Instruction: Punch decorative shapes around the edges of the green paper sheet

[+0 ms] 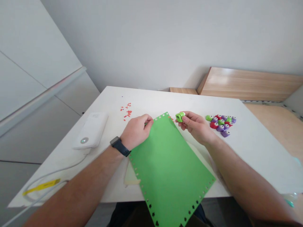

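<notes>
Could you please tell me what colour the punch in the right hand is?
The punch is bright green, best seen in the head view.

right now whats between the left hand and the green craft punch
The punched top corner of a green paper sheet lies there, seen in the head view.

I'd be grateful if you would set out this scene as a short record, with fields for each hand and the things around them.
left hand: left hand grips the edge of the green paper sheet
right hand: right hand holds a green paper punch
sheet edges: lined with small punched shapes
beside right hand: pile of paper punches in purple, red and green
table: white table
also on table: red paper bits, white power bank
</notes>
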`<action>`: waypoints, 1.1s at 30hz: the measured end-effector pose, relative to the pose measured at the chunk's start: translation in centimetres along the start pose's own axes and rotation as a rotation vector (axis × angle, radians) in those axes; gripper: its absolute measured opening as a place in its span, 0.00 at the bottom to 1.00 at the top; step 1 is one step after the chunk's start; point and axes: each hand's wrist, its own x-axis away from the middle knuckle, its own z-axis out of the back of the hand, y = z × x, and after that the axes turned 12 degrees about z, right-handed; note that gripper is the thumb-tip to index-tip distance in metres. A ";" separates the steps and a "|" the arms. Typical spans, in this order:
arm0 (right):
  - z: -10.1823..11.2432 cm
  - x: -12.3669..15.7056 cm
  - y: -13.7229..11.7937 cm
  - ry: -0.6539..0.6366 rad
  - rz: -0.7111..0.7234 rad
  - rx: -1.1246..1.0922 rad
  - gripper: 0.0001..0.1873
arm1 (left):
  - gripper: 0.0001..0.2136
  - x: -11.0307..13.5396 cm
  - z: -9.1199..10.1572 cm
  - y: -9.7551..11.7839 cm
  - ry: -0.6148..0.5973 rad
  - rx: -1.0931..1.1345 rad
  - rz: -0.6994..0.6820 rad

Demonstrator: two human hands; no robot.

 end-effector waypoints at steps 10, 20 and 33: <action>-0.7 0.2 -1.2 -0.005 -0.053 -0.148 0.11 | 0.11 -0.2 0.0 -0.4 0.008 0.005 0.000; -0.9 0.2 -1.4 -0.041 -0.109 -0.209 0.12 | 0.12 -0.5 0.5 -0.2 0.039 -0.028 -0.005; -0.8 0.3 -1.8 -0.003 -0.084 -0.148 0.13 | 0.12 -0.3 0.7 0.1 0.029 -0.055 -0.045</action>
